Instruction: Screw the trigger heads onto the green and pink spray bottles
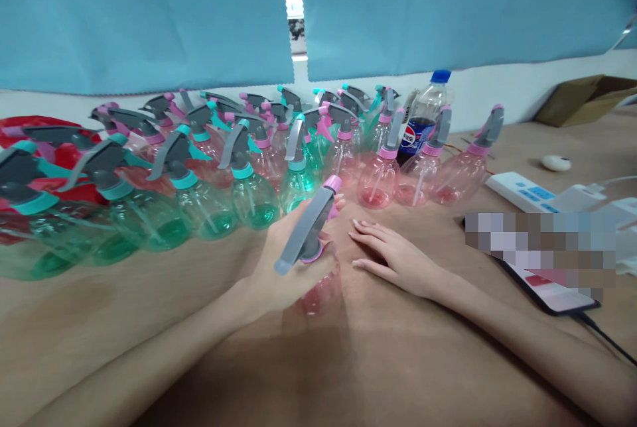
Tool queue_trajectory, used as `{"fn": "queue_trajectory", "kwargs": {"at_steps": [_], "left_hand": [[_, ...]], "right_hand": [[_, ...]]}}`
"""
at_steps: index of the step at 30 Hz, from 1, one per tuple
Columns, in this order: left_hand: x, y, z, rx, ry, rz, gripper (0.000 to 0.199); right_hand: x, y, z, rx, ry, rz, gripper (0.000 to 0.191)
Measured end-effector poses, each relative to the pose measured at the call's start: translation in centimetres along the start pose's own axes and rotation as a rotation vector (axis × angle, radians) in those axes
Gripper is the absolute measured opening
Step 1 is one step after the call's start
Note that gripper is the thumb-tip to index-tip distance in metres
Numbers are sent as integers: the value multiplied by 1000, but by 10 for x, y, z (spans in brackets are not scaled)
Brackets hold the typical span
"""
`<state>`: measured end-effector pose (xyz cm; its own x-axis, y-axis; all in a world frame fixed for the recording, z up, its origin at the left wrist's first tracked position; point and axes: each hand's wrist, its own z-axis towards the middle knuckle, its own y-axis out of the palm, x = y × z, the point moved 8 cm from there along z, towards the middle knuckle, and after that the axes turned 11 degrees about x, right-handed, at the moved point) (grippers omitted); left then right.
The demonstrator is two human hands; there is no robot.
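Observation:
My left hand is wrapped round the neck of a pink spray bottle with a grey and pink trigger head. The bottle is in front of me at the middle of the table, and some of it is hidden behind my fingers. To its right, my right hand lies low over the table, fingers stretched out, touching no bottle. Beyond my hands stand rows of spray bottles. Green ones with teal collars, such as this green spray bottle, run to the left; pink ones, such as this pink spray bottle, stand to the right.
A cola bottle with a blue cap stands behind the pink bottles. On the right are a white power strip, a phone with a cable, a small white object and a cardboard box. Blue cloth hangs behind.

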<state>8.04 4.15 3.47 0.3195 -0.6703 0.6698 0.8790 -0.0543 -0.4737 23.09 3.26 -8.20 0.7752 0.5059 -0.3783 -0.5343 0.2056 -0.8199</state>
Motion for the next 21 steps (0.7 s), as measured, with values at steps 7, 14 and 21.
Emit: {"fn": "queue_trajectory", "kwargs": {"at_steps": [7,14,21], "left_hand": [[-8,4,-2,-12,-72,-129,44],[-6,4,0,-28,-83,-104,41],[-1,3,1,-41,-72,-106,41]], "right_hand": [[-1,1,0,-25,2,-18,57],[0,0,0,-14,11,5,55],[1,0,0,-3,6,18,55]]}}
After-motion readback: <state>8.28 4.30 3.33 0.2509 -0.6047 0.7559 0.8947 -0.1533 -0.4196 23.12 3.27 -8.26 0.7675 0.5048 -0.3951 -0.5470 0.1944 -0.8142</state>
